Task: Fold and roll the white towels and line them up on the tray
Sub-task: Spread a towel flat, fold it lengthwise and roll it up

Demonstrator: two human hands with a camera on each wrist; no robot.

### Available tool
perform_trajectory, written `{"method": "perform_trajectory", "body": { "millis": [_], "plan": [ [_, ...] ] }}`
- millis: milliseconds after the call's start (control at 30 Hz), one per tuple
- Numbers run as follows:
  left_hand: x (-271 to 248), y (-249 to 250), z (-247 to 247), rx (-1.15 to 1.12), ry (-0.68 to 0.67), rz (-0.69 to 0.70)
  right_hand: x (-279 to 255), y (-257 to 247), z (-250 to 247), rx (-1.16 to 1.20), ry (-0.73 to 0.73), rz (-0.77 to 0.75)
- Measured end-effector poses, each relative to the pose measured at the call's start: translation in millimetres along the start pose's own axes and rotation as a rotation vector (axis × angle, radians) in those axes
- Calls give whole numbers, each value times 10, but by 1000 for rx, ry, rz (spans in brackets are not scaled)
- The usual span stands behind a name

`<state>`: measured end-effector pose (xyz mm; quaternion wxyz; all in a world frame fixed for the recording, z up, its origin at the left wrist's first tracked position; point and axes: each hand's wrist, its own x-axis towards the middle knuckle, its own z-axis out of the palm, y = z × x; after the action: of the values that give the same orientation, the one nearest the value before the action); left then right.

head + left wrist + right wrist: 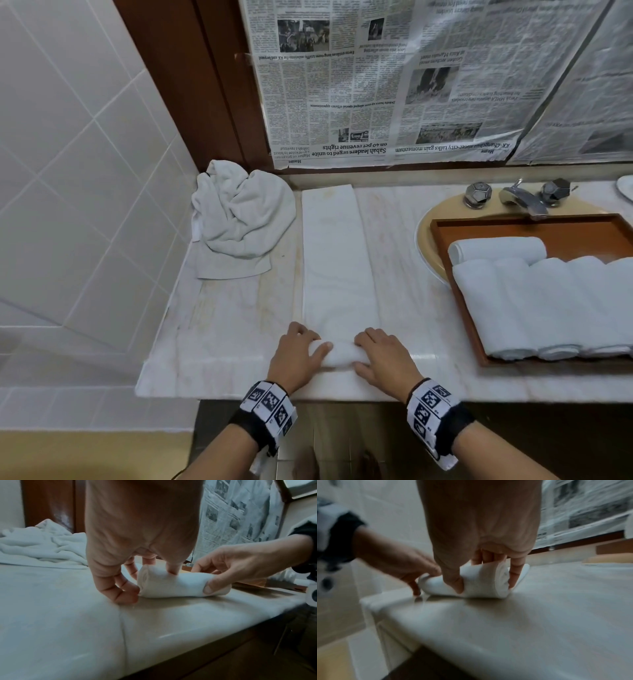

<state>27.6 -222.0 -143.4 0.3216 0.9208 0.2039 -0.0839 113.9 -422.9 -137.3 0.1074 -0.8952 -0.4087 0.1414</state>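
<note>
Near the table's (212,342) front edge, the left hand (294,358) and right hand (383,359) each curl thumb and fingers around the rolled end of a folded towel (337,260). The tray (469,318), toward the table's right edge, carries rolled towels (534,305). A crumpled towel (239,219) lies at the back left corner.

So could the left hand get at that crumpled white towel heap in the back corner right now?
Probably yes: bare marble counter lies between the left hand and the crumpled white towel heap, though it is gripping the roll.
</note>
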Motion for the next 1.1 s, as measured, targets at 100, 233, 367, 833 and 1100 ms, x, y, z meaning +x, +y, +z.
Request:
{"method": "perform_trajectory", "body": {
  "millis": [100,233,367,833,1100],
  "plan": [
    [-92,-50,-12,98,4,122,74,7,-92,161,-55,78],
    [-199,-190,21,110,29,262,120,46,-140,283,-92,168],
    [-134,-200,17,-92,-5,157,104,-26,-108,90,-84,217],
    [-32,21,15,-91,167,-69,70,120,8,-8,121,-81],
    [-118,-26,69,245,74,191,259,194,-201,460,-111,153]
  ]
}}
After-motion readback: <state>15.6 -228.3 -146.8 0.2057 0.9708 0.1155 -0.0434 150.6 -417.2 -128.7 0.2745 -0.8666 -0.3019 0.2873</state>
